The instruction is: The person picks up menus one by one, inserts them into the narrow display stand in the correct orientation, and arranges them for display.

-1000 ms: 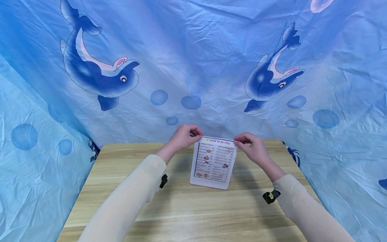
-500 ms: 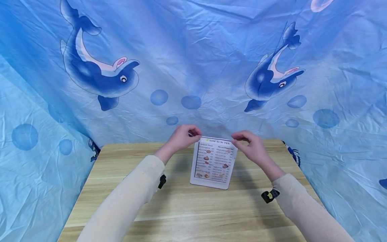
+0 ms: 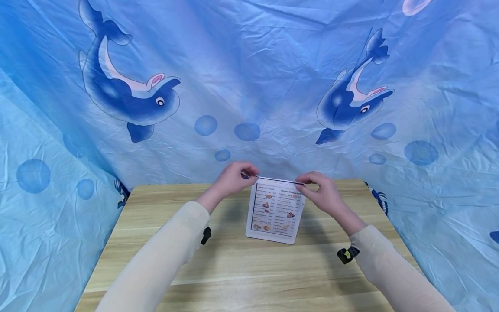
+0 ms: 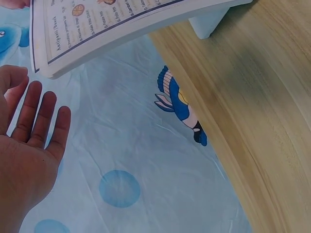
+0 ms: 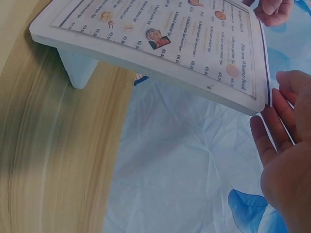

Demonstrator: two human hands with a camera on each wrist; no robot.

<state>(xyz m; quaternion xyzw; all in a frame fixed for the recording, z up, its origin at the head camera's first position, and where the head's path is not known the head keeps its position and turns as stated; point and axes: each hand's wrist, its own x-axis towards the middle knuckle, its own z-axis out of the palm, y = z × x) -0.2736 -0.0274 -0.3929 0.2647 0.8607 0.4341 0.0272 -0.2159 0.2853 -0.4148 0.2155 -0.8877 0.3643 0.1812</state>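
A printed menu (image 3: pixel 277 210) leans upright on a white board (image 4: pixel 141 39) with a white support leg (image 5: pixel 77 68) beneath it. My left hand (image 3: pixel 235 178) pinches the menu's top left corner. On the opposite side, my right hand (image 3: pixel 320 190) holds the top right corner between thumb and forefinger. In the left wrist view the other fingers (image 4: pixel 58 128) extend past the board's edge. The right wrist view shows fingers (image 5: pixel 279 124) beneath the corner. A dark line runs along the menu's top edge, and the heading above the columns is out of sight.
The wooden table (image 3: pixel 241 277) extends in front of the menu. A blue cloth (image 3: pixel 280 78) printed with dolphins hangs behind and at both sides. A black strap device (image 3: pixel 347 255) sits at my right wrist, and another black device (image 3: pixel 206 235) at the left.
The menu's heading, readable one second ago, has gone from view as its top edge bends. Both hands have shifted slightly left, the right one more. The board's foot has stayed put.
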